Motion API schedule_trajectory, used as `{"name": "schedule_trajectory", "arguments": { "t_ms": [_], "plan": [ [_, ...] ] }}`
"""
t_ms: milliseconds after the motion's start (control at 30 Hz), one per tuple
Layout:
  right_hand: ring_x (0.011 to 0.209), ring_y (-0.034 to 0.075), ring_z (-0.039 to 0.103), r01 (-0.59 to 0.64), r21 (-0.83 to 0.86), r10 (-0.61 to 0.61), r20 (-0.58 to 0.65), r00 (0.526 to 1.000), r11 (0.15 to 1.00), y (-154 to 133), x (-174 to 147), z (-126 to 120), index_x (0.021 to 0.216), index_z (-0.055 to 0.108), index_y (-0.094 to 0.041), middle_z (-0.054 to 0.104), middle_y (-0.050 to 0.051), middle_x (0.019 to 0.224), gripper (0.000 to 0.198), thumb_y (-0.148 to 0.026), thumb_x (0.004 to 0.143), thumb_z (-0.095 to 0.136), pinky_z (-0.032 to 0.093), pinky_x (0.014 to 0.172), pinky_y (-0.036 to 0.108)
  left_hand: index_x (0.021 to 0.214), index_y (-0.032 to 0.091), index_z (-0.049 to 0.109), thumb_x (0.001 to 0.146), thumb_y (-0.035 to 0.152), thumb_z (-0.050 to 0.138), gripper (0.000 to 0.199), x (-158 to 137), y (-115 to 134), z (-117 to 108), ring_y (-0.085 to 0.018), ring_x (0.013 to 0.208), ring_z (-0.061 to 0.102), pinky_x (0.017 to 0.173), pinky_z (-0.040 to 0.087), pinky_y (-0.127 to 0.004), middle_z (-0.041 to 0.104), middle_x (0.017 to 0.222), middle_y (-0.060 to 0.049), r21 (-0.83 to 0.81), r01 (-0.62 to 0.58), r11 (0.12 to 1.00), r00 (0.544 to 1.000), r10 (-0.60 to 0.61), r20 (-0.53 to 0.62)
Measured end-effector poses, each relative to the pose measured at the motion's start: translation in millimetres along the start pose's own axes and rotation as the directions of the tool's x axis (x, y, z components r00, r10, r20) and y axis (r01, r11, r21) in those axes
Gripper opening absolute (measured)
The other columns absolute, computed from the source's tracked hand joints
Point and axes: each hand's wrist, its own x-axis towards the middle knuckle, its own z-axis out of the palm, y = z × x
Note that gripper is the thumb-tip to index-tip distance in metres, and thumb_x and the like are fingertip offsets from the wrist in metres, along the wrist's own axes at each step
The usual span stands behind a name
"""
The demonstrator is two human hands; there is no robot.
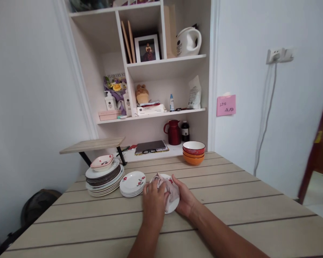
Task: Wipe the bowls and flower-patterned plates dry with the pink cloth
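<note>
A small white plate (173, 206) with red flowers is tilted up over the middle of the table. My right hand (187, 200) grips its right edge, thumb on the rim. My left hand (154, 202) is closed on a pale pink cloth (172, 191) and presses it against the plate's face. Just left of my left hand, a short stack of matching small plates (132, 182) lies on the table. Farther left is a taller stack of larger plates (104, 182), topped by squarish bowls (102, 162). My left hand hides part of the plate and cloth.
Stacked bowls (193, 153), red above orange, stand at the back right of the wooden table (231, 208). A small raised shelf (93, 145) overhangs the back left. Behind are a red jug (174, 132), glasses (149, 151) and a dark notebook (150, 146).
</note>
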Motion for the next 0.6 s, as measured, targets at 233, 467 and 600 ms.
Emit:
{"name": "schedule_trajectory", "arguments": {
  "t_ms": [233, 467, 600],
  "plan": [
    [0.074, 0.023, 0.071, 0.013, -0.006, -0.013, -0.037, 0.999, 1.000, -11.8, 0.5, -8.6, 0.104, 0.068, -0.007, 0.076, 0.012, 0.083, 0.052, -0.055, 0.092, 0.051, 0.051, 0.073, 0.032, 0.108, 0.023, 0.069, 0.075, 0.015, 0.075, 0.034, -6.4, 8.5, 3.1, -0.026, 0.100, 0.061, 0.086, 0.053, -0.043, 0.064, 0.114, -0.007, -0.072, -0.044, 0.996, 0.998, 0.046, 0.038],
    [0.065, 0.019, 0.069, -0.050, 0.001, 0.050, -0.053, 0.997, 0.999, -3.4, -2.1, -3.9, 0.094, 0.070, -0.010, 0.076, 0.009, 0.077, 0.045, -0.053, 0.089, 0.059, 0.048, 0.056, 0.025, 0.114, 0.024, 0.065, 0.081, 0.014, 0.068, 0.035, -4.2, 8.3, 7.0, -0.028, 0.115, 0.061, 0.104, 0.042, -0.059, 0.064, 0.126, -0.008, -0.063, -0.176, 0.982, 0.984, 0.174, -0.046],
    [0.074, 0.018, 0.070, 0.003, 0.060, -0.003, -0.002, 1.000, 0.998, 4.4, 2.1, 0.4, 0.108, 0.069, -0.010, 0.078, 0.011, 0.093, 0.041, -0.046, 0.091, 0.060, 0.051, 0.065, 0.025, 0.116, 0.020, 0.064, 0.086, 0.014, 0.061, 0.031, -2.4, 1.2, 9.3, -0.031, 0.113, 0.062, 0.103, 0.040, -0.065, 0.066, 0.120, -0.013, 0.101, -0.050, 0.994, 0.990, 0.063, -0.125]
  ]
}}
